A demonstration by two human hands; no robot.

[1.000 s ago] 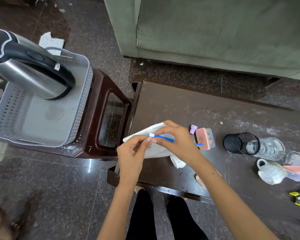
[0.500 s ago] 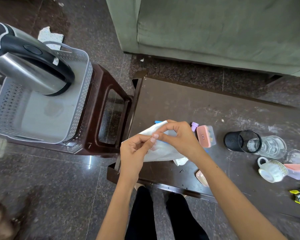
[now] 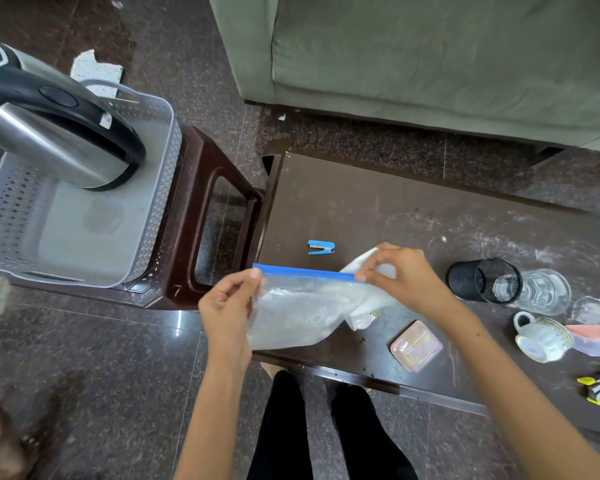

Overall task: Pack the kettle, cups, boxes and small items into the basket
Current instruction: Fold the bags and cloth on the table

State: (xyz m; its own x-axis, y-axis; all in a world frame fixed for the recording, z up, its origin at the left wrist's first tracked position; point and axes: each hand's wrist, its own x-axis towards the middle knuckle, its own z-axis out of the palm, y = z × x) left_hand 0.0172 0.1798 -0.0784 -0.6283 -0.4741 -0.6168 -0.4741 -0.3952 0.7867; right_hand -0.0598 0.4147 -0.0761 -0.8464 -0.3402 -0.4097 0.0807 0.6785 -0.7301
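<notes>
Head view, listed from the edges inward. Dark brown tabletop (image 3: 378, 209): its near edge runs along the lower centre of the frame, its left corner meets a dark brown plastic stool (image 3: 201, 216); the upper left stretch of its surface is bare apart from a small blue stapler (image 3: 321, 247). Grey perforated plastic basket (image 3: 153, 188): sits on the stool at the left of the frame, holding a steel kettle with a black handle (image 3: 49, 133) in its far part (the near floor of the basket is open). Speckled dark stone floor (image 3: 118, 375) fills the lower left; a green sofa (image 3: 430, 57) spans the top.

Clear zip bag with a blue seal strip (image 3: 291, 306): held over the table's near left corner, seal stretched level. Left hand (image 3: 227, 306) pinches the seal's left end; right hand (image 3: 402, 275) pinches its right end.

Right of the frame, on the table: black mesh cup (image 3: 482, 280) on its side, touching a clear drinking glass (image 3: 542, 291); white patterned teacup (image 3: 539, 337) on its side; pink lidded box (image 3: 416, 345) near the table edge.
</notes>
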